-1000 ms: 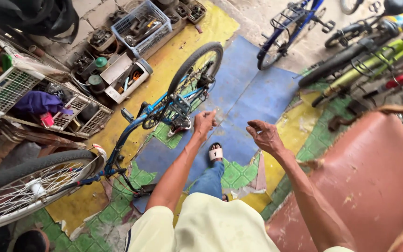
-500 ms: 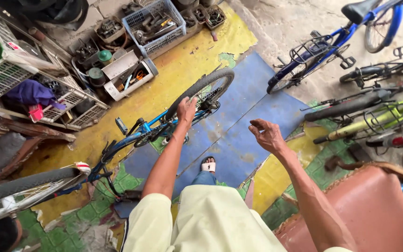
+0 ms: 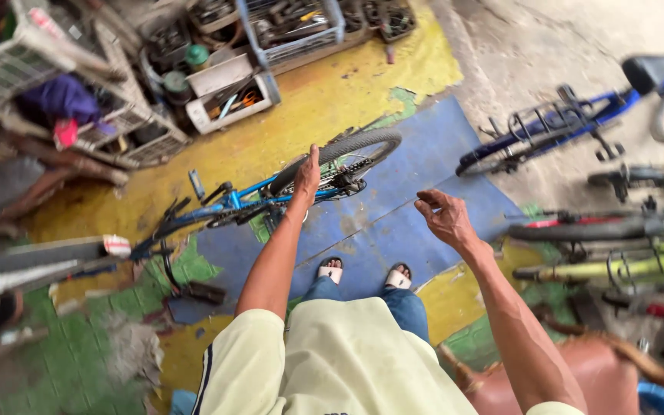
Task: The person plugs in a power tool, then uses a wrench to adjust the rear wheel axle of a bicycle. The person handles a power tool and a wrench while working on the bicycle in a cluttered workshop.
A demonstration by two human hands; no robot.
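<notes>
A blue bicycle (image 3: pixel 232 201) stands upside down on a blue mat (image 3: pixel 416 200) in front of my sandalled feet. My left hand (image 3: pixel 307 173) reaches forward with its fingers stretched out and lies against the rear tyre (image 3: pixel 363 144). I cannot tell whether it grips the tyre. My right hand (image 3: pixel 443 219) hangs in the air over the mat, fingers loosely curled, with nothing in it. The bicycle's front wheel (image 3: pixel 32 265) points to the left.
Crates of tools and parts (image 3: pixel 293 23) and white wire baskets (image 3: pixel 9 61) line the far wall. A second blue bicycle (image 3: pixel 547 131) and a green one (image 3: pixel 616 269) lie at the right. A red-brown seat (image 3: pixel 609 376) is behind my right arm.
The view has pulled back and up, so both feet now show. My left hand shifted from the drivetrain area onto the rear tyre. My right hand stays held out, empty.
</notes>
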